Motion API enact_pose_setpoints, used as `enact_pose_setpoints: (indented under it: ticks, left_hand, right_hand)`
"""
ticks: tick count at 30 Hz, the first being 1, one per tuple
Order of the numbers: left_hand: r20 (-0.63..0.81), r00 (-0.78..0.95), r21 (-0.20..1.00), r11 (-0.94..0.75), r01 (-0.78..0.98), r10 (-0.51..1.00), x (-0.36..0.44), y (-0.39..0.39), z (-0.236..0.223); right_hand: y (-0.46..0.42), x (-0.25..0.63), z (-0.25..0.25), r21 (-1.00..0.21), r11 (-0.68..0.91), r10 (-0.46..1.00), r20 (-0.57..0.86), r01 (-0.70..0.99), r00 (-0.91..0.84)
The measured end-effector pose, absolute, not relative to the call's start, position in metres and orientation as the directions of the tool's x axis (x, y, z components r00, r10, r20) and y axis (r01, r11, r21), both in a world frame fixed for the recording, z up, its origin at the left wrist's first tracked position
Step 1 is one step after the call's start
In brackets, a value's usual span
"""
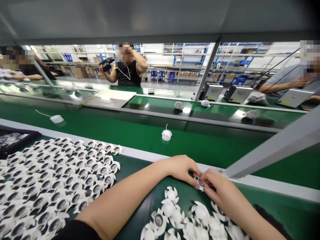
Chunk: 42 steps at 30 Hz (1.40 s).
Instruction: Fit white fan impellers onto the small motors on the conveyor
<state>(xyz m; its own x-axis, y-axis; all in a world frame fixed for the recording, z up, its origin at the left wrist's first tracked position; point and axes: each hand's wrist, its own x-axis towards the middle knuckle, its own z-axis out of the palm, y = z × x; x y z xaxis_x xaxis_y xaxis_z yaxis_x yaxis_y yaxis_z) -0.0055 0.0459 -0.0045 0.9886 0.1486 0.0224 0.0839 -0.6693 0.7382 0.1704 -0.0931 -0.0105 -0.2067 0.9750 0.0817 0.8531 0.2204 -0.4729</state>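
My left hand and my right hand meet near the conveyor's near rail, both closed on one small white fan blade wheel with a dark ring in its hub. Fingers cover much of that wheel. Below my hands lies a loose heap of white fan blade wheels, some turned hub up and some hub down. To the left, many more fan blade wheels stand in close rows, most with their dark hub rings upward.
A green conveyor belt runs across, carrying a white round housing with a wire and another housing. A slanted grey post rises at right. A black tray lies at far left. Several people stand or sit beyond.
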Motion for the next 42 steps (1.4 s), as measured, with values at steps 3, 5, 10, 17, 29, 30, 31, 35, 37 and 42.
enact_pose_setpoints:
  ticks: [3, 5, 10, 17, 29, 30, 31, 35, 37, 42]
  left_hand:
    - [0.011, 0.988, 0.747, -0.657, 0.095, 0.156, -0.006, 0.046, -0.005]
    - [0.000, 0.987, 0.750, -0.652, 0.108, 0.162, -0.005, 0.047, -0.006]
    - [-0.007, 0.986, 0.750, -0.651, 0.115, 0.166, -0.004, 0.047, -0.006]
    - [-0.007, 0.980, 0.784, -0.608, 0.129, 0.199, -0.005, 0.047, -0.007]
    - [0.013, 0.966, 0.803, -0.579, 0.144, 0.259, -0.005, 0.041, -0.002]
    - [0.010, 0.963, 0.806, -0.572, 0.151, 0.268, -0.004, 0.041, -0.002]
    - [0.005, 0.961, 0.810, -0.564, 0.159, 0.278, -0.004, 0.040, -0.001]
    - [-0.046, 0.949, 0.818, -0.533, 0.216, 0.313, -0.002, 0.038, 0.001]
    - [-0.081, 0.942, 0.815, -0.523, 0.250, 0.324, -0.001, 0.037, 0.003]
    - [-0.151, 0.927, 0.808, -0.497, 0.316, 0.343, 0.002, 0.036, 0.006]
  right_hand:
    - [-0.094, 0.174, -0.013, -0.434, 0.257, 0.966, 0.087, 0.863, -0.243]
    - [-0.094, 0.174, -0.014, -0.403, 0.265, 0.964, 0.100, 0.876, -0.245]
    - [-0.094, 0.172, -0.014, -0.318, 0.305, 0.951, 0.146, 0.898, -0.272]
    - [-0.104, 0.163, -0.019, 0.023, 0.491, 0.817, 0.335, 0.871, -0.469]
    - [-0.121, 0.240, 0.089, -0.287, 0.093, 0.979, 0.202, 0.953, -0.035]
    - [-0.122, 0.254, 0.094, -0.284, 0.026, 0.977, 0.208, 0.958, 0.036]
    - [-0.121, 0.267, 0.096, -0.266, -0.047, 0.973, 0.205, 0.963, 0.105]
    - [-0.106, 0.305, 0.075, -0.115, -0.319, 0.943, 0.064, 0.941, 0.328]
    - [-0.094, 0.318, 0.055, -0.075, -0.396, 0.918, 0.008, 0.915, 0.398]
    - [-0.078, 0.339, 0.018, -0.051, -0.493, 0.870, -0.018, 0.868, 0.493]
